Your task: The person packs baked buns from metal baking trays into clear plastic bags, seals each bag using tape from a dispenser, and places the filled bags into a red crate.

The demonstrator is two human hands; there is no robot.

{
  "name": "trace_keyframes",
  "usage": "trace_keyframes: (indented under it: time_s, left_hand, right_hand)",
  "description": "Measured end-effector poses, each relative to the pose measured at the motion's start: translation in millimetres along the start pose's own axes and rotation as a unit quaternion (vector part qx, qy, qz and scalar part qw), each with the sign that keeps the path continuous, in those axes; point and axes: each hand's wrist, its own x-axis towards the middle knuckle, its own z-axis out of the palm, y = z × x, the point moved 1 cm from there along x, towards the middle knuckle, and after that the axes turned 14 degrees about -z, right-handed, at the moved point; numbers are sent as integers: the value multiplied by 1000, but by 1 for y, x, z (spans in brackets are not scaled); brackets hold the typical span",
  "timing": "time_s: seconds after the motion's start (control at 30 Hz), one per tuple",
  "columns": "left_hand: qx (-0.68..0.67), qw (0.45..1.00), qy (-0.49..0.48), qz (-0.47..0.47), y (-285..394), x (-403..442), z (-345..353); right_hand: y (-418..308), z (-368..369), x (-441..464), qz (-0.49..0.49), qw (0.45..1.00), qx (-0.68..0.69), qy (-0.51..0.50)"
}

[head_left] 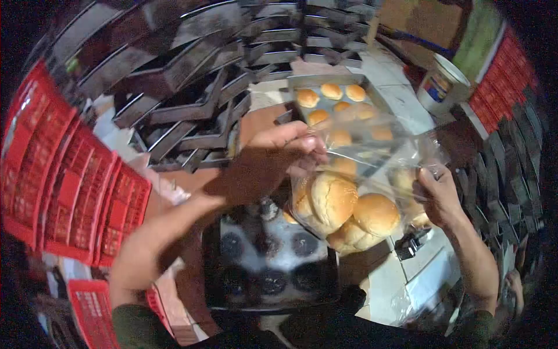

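A clear plastic bag (363,152) with several golden round buns (373,214) inside hangs between my two hands. My left hand (299,145) is closed on the bag's upper left side, its fingers bent around the plastic. On the right, my right hand (439,195) pinches the plastic between thumb and fingers. Below the bag lies a dark baking pan (261,247) with round dark marks; a bit of bun shows near its back edge. Behind the bag is a metal tray (373,88) holding several small buns (331,91), partly seen through the plastic.
Red plastic crates (87,186) stand stacked at the left, and another red crate (503,87) is at the far right. Dark metal pans (192,110) are piled at the back left, with more pans (494,168) at the right. A white bucket (444,87) sits at the back right.
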Motion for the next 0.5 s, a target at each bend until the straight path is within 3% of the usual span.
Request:
trace_keyframes:
  time_s: [0.1,0.17,0.3,0.37,0.4,0.43,0.5]
  left_hand:
    - [-128,990,-22,-59,-7,-28,-22]
    - [-118,992,12,-40,-15,-36,-36]
    - [-92,992,73,-47,-29,-61,-42]
    - [-58,990,53,-113,-15,-81,-42]
    - [-31,993,88,-75,-7,-91,-36]
    - [-22,993,94,-68,4,-101,-35]
    - [123,970,205,-33,18,-114,-30]
  right_hand:
    - [-20,53,10,-3,1000,0,-14]
    - [-36,74,25,45,996,78,-17]
    - [-37,91,31,6,988,105,-117]
    - [-48,105,33,-31,976,36,-211]
    - [-58,106,24,-123,970,-73,-195]
    - [-63,108,23,-136,969,-70,-195]
    - [-58,101,24,-234,947,-158,-151]
